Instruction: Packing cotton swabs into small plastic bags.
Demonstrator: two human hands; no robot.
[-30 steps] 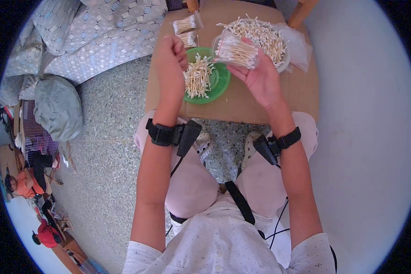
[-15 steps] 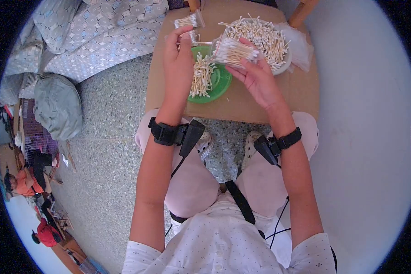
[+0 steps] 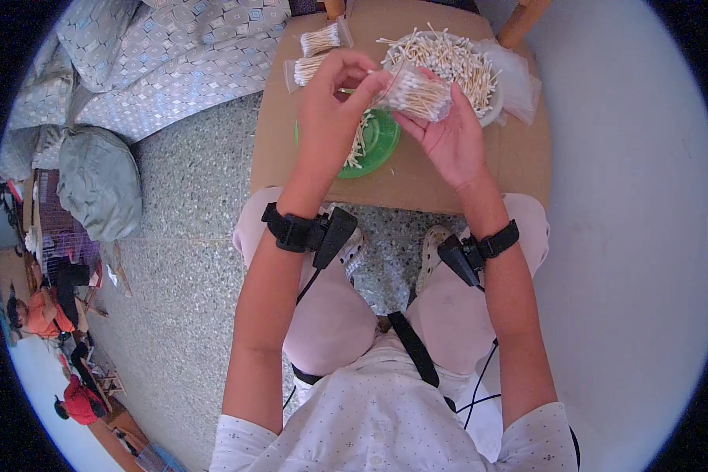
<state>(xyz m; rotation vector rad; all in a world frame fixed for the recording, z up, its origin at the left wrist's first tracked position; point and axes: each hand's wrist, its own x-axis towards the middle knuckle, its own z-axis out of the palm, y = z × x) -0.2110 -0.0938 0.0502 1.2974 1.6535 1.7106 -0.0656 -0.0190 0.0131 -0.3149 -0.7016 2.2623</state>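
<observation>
While pinched between both hands, left hand and right hand: crinkly clear packet of thin white-tipped swabs.

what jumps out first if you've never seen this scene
Both hands meet over the small brown table: the right hand holds a clear bag of cotton swabs, the left hand at its opening. Behind them sits a heaped bowl of swabs, below them a green plate.
</observation>
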